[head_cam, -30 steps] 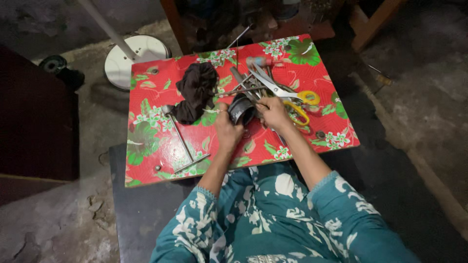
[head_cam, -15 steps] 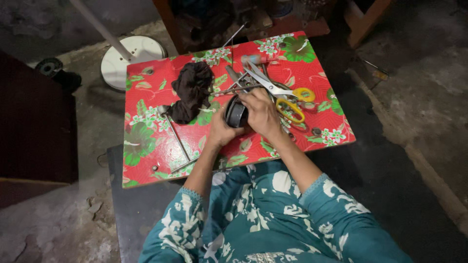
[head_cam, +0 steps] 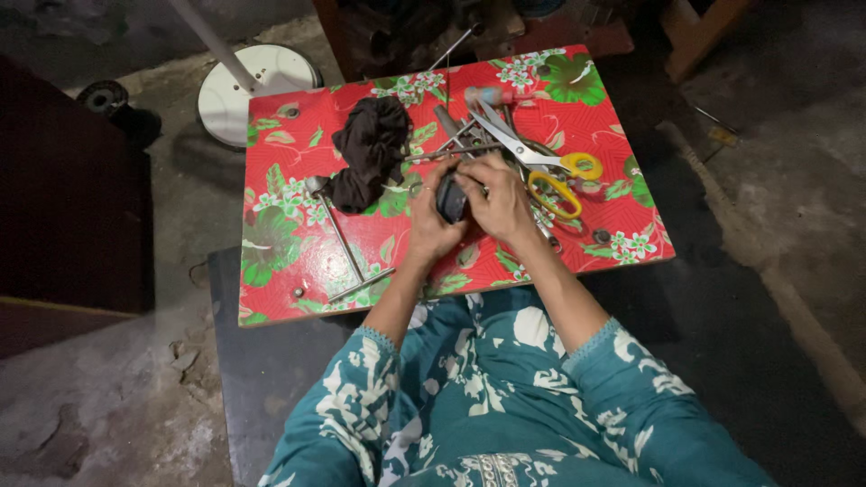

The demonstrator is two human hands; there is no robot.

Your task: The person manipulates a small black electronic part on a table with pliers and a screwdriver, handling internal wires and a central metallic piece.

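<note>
I've got both hands together over the red floral-print tabletop [head_cam: 289, 261]: left hand [head_cam: 431, 224] and right hand [head_cam: 498, 200] clamped around a small dark rounded part [head_cam: 450, 198], held between them just above the surface. Yellow-handled steel scissors [head_cam: 541, 167] lie just right of the hands, crumpled black cloth [head_cam: 368, 151] to the left, a long metal T-shaped rod [head_cam: 345, 248] nearer the left edge.

My left hand [head_cam: 431, 221] and right hand [head_cam: 498, 200] meet over the middle of the table [head_cam: 271, 271], a small part [head_cam: 450, 197] between them. The cloth [head_cam: 368, 153] lies left of them, the scissors [head_cam: 541, 162] right, the T-shaped rod [head_cam: 343, 243] further left.
</note>
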